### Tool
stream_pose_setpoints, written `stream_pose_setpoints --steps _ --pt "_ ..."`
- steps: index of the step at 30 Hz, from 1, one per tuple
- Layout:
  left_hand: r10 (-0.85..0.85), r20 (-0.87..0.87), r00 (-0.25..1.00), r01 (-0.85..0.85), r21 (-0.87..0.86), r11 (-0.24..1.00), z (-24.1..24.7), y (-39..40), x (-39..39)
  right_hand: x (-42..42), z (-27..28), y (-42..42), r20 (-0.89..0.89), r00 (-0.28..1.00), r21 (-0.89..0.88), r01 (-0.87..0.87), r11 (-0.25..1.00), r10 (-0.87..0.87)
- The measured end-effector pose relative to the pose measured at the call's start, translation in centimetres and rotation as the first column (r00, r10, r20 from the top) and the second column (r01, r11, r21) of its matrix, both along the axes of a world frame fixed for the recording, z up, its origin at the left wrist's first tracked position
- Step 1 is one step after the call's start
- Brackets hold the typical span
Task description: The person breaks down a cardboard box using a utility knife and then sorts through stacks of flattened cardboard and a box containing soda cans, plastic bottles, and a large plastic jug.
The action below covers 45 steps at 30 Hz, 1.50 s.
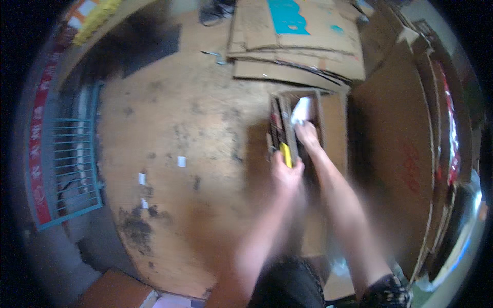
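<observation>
A cardboard box (319,100) stands before me with its top open. Inside it, the fingers of my right hand (307,134) are closed on a piece of white paper or plastic (302,108). My left hand (285,169) is at the box's near left side, gripping a yellow object (285,154) that may be a tool handle. Along that side run upright cardboard flaps (285,115), with something dark and reddish between them. The near part of the box lies hidden behind my forearms.
Flattened cardboard boxes (254,69) are stacked beyond the box. Large cardboard sheets (396,134) lean on the right. Several white scraps, among them one scrap (181,161), lie on the stained wooden surface (208,192). A teal metal rack (75,154) stands at left.
</observation>
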<state>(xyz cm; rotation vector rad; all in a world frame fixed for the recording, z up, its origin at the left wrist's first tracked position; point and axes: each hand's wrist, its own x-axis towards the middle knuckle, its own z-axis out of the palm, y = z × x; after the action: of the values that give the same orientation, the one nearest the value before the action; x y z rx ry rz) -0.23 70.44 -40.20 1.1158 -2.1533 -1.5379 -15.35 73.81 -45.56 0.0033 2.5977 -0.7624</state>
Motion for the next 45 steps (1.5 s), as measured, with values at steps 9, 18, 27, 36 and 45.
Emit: stream_pose_setpoints --steps 9,18,27,36,45 --pt "-0.024 -0.072 0.997 0.017 -0.09 0.996 2.1 -1.4 1.3 1.3 -2.4 -1.5 -0.101 0.988 -0.336 0.074 0.939 -0.114" --pt "-0.067 0.04 0.997 0.071 -0.109 0.992 1.2 -4.2 2.5 1.4 -4.3 -5.1 -0.192 0.972 -0.514 0.015 0.858 -0.132" --pt "-0.054 -0.17 0.984 0.044 -0.063 0.997 -4.5 -5.8 1.1 7.0 4.5 -3.3 0.078 0.935 -0.604 0.32 0.731 -0.345" --pt "-0.156 0.046 0.987 0.163 -0.282 0.945 0.6 -3.3 0.5 33.3 14.2 14.5 0.285 0.82 -0.592 0.558 0.581 -0.497" --pt "-0.335 0.164 0.928 0.288 0.256 0.923 7.2 -0.6 0.5 54.0 7.5 31.1 0.222 0.044 -0.346 0.938 -0.037 -0.974"
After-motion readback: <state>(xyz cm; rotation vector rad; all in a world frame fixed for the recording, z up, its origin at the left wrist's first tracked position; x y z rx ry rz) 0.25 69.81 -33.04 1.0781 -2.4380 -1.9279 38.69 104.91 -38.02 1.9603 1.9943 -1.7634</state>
